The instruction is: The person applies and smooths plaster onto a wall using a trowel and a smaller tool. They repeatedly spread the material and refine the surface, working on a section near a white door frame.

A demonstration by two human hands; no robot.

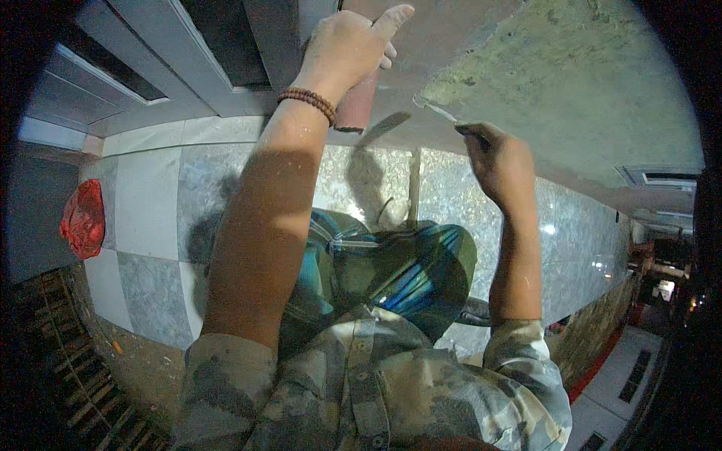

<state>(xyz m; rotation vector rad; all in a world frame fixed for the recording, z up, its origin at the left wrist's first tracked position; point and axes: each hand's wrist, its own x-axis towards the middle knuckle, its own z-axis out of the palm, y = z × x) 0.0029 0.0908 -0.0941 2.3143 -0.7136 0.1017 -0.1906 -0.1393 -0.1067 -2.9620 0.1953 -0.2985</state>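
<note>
At the top middle, my left hand (352, 46) curls its fingers around a reddish-pink bar-like object (355, 107), partly hidden behind the hand, against the wall. Lower right, my right hand (492, 161) grips a thin tool (447, 114) with a pale, narrow blade, whose tip meets the edge of a rough greenish plastered patch (564, 83) on the wall (436, 34). The tool's shadow falls on the wall to the left of it.
Below me is a tiled floor (147, 203) with a crumpled red plastic bag (83, 218) at left. Grey panelled doors or windows (188, 37) stand upper left, a slatted grate (75, 353) lower left. A cluttered passage with lights (665, 286) recedes at far right.
</note>
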